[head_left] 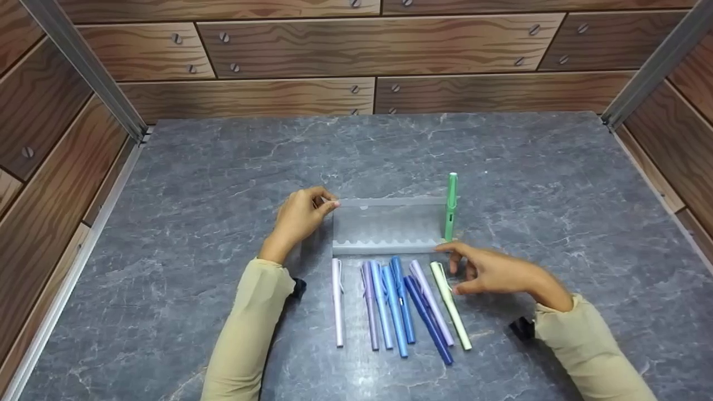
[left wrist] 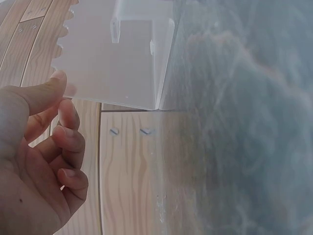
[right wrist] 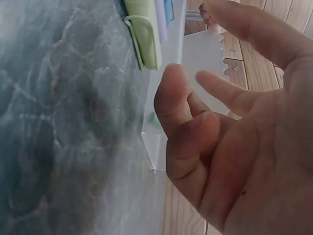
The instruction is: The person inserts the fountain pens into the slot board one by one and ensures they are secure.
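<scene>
A frosted clear pen stand (head_left: 390, 223) with a notched edge is on the table. At its upper left corner, my left hand (head_left: 301, 216) pinches the notched panel between thumb and fingers; the left wrist view shows the thumb (left wrist: 58, 83) on that edge. A green pen (head_left: 450, 206) rests in the stand's right end, nearly upright. My right hand (head_left: 496, 271) is by the front right corner, its index fingertip at the front ledge, touching or just above it. Its other fingers are loosely bent and hold nothing. Close to the right thumb lies a pale green pen (head_left: 451, 306).
In front of the stand lie several pens: a pale pink one (head_left: 337, 306) apart at the left, then a purple one (head_left: 370, 306), blue ones (head_left: 394, 312), a dark blue one (head_left: 428, 320) and a lavender one (head_left: 431, 303). Wood-patterned walls (head_left: 379, 47) enclose the marbled table (head_left: 223, 167).
</scene>
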Available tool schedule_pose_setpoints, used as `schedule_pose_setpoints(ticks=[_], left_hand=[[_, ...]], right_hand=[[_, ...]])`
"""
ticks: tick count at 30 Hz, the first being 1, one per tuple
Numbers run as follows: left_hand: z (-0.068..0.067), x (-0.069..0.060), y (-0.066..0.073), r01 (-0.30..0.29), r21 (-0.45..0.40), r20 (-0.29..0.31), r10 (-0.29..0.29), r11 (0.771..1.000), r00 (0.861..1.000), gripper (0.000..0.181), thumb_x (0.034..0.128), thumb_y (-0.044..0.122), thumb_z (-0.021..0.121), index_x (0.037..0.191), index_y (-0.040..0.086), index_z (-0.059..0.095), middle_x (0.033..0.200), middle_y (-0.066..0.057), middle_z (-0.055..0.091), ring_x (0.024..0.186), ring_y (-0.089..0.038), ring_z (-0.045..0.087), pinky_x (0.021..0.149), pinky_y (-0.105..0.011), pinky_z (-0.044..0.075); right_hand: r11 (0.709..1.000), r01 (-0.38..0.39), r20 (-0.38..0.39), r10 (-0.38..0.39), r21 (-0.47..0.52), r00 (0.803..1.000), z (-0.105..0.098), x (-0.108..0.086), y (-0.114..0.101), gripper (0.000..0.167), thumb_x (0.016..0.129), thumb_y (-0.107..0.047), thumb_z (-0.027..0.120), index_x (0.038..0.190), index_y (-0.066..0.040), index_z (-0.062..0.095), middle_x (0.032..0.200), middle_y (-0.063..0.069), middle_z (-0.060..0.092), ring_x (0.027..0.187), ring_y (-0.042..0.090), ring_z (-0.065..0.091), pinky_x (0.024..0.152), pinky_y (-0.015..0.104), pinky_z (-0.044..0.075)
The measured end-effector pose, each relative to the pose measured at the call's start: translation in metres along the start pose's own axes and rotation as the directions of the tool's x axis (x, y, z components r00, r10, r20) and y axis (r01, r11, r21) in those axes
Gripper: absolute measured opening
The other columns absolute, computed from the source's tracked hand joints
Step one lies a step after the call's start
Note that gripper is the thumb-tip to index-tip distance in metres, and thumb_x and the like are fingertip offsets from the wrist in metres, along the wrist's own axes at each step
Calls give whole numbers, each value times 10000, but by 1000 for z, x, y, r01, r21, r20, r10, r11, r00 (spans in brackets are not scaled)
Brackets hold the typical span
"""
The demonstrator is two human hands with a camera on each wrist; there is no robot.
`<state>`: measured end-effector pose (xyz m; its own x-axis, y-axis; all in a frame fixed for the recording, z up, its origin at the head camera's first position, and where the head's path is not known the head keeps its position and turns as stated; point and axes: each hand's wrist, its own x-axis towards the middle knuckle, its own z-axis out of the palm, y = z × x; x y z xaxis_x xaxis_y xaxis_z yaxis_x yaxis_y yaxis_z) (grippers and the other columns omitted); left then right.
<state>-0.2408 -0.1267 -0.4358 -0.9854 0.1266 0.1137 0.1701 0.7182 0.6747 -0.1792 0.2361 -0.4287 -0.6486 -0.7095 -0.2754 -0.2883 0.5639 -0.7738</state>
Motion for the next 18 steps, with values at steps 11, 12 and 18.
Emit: schedule_pose_setpoints(ticks=[11, 12, 18], left_hand=[[0, -1, 0, -10, 0, -8, 10, 1000, 1000, 189, 909, 350, 667, 961, 185, 743, 711, -4, 626, 591, -114, 474, 528, -265, 345], [0, -1, 0, -9, -1, -10, 9, 1000, 1000, 187, 907, 349, 670, 959, 185, 743, 713, -5, 629, 592, -114, 476, 528, -266, 345], [1, 0, -3, -9, -5, -12, 9, 1000, 1000, 191, 908, 351, 668, 960, 183, 743, 706, 1, 622, 591, -110, 473, 532, -264, 351]], right_hand=[[1000, 19, 49, -19, 11, 999, 5, 4, 10, 722, 832, -97, 720, 1434, 1, 333, 1015, 141, 512, 720, 60, 467, 622, 193, 434], [1000, 22, 47, -22, 7, 999, 5, 4, 10, 721, 824, -90, 722, 1430, -3, 340, 1012, 142, 515, 722, 65, 469, 624, 194, 436], [996, 85, 41, -84, -16, 996, 4, 2, -4, 663, 800, 24, 681, 1382, 38, 363, 958, 155, 504, 718, 67, 454, 602, 208, 423]])
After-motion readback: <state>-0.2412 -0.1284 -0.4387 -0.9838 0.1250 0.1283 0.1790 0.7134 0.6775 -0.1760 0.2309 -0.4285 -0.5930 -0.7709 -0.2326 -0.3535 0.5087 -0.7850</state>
